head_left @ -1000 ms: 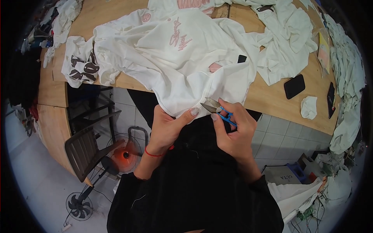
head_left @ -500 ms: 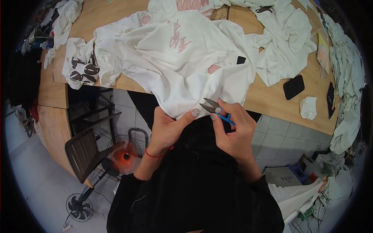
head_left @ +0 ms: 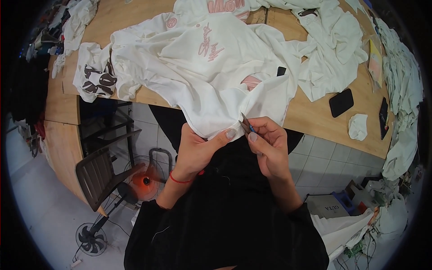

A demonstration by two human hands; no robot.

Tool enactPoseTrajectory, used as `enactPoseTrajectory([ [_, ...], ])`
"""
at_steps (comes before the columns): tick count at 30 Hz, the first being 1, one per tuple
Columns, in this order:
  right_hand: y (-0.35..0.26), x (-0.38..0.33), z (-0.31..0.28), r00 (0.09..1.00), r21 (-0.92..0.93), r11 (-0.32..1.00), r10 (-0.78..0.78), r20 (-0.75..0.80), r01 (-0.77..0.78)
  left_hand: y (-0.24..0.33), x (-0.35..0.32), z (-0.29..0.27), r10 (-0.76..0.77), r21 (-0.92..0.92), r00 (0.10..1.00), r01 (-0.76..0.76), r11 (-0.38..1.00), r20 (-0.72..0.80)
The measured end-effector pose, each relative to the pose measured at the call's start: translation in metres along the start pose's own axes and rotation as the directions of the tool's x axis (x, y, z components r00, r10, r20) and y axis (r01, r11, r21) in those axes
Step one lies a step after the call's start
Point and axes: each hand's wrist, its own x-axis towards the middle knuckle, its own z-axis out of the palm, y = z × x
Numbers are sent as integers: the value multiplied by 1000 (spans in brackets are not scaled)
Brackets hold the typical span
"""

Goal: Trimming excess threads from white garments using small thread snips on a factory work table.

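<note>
A white garment (head_left: 180, 67) with pink lettering lies spread over the table, its near edge hanging over the front. My left hand (head_left: 202, 147) pinches that hem, thumb on top, the other fingers hidden beneath the cloth. In my right hand (head_left: 268, 146) are small blue-handled thread snips (head_left: 245, 124), held between thumb and fingers. Their dark blades point away from me and touch or nearly touch the hem just right of my left thumb. The blades look close together. A small black tag (head_left: 281, 71) lies on the garment's right part.
On the wooden table (head_left: 310, 118) at right are a black phone-like slab (head_left: 341, 103), a crumpled white scrap (head_left: 357, 127) and a dark flat item (head_left: 383, 118). More white garments (head_left: 335, 58) lie farther back. A brown chair (head_left: 95, 180) and fans (head_left: 92, 238) stand at lower left.
The snips' blades have gone from spread to nearly closed, and my right hand has turned and shifted slightly left. My left hand keeps its pinch on the hem, moved slightly right.
</note>
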Motion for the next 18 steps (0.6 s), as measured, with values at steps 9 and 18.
enactPoseTrajectory([
  [9,-1,-2,-5,995,153,983,101,18,-102,6,0,6,17,-10,1000,-17,1000,17],
  [18,-3,-4,-3,990,208,968,138,29,-141,2,0,4,38,3,999,-38,999,15],
])
